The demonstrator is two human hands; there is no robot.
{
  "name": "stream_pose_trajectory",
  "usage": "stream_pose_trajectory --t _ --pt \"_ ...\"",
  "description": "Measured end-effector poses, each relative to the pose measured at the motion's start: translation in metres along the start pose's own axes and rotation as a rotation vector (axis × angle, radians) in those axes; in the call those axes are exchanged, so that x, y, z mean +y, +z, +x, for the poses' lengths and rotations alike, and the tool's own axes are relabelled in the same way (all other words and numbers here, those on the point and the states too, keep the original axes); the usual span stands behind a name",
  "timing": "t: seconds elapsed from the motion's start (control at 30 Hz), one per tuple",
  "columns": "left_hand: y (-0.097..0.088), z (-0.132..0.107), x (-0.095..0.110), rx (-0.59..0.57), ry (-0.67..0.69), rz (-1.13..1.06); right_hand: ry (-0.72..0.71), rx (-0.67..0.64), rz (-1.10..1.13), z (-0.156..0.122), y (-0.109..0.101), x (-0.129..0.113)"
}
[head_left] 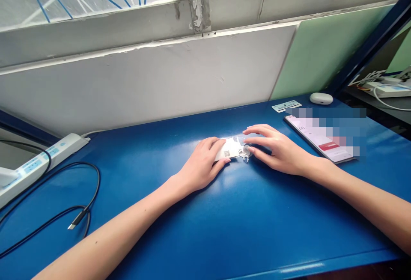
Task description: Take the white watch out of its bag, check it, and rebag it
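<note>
My left hand (203,163) is closed around the left end of a small white card-like packet (231,148) with a square printed code, thumb along its near edge and fingers over the top. At the packet's right end lies a small silvery round piece with a short bead-like chain (246,152); its exact kind is too small to tell. My right hand (278,149) reaches in from the right with its fingers spread. Its thumb tip touches or nearly touches the silvery piece, and the other fingertips hover around the packet's end.
On the blue table (205,228), a phone (321,141) lies to the right, with a printed card (287,106) and a white earbud case (321,98) behind it. Left are a white power strip (64,149) and a black cable (96,177). A wall panel (144,87) bounds the back.
</note>
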State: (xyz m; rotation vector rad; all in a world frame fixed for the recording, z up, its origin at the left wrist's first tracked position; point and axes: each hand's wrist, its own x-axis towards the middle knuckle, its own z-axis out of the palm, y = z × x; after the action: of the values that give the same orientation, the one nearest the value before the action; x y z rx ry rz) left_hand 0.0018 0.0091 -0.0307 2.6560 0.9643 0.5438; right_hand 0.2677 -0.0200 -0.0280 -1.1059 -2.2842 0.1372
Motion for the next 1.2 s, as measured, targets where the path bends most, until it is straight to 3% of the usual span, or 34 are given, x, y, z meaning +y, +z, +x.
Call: stream_pose_trajectory --t 0.37,0.7,1.07,1.2 --pt "0.001 -0.001 -0.002 0.004 0.011 -0.001 -0.068 -0.091 -0.014 -0.002 0.01 -0.009" --pt "0.0 0.0 0.0 -0.016 -0.013 0.015 -0.051 -0.06 -0.053 0.0 -0.003 0.0" --pt "-0.001 0.0 0.001 -0.018 -0.004 -0.006 -0.092 -0.267 -0.03 -0.006 0.007 -0.012" --pt "0.0 0.0 -0.001 -0.03 0.009 0.026 -0.085 -0.28 -0.014 -0.007 0.006 -0.015"
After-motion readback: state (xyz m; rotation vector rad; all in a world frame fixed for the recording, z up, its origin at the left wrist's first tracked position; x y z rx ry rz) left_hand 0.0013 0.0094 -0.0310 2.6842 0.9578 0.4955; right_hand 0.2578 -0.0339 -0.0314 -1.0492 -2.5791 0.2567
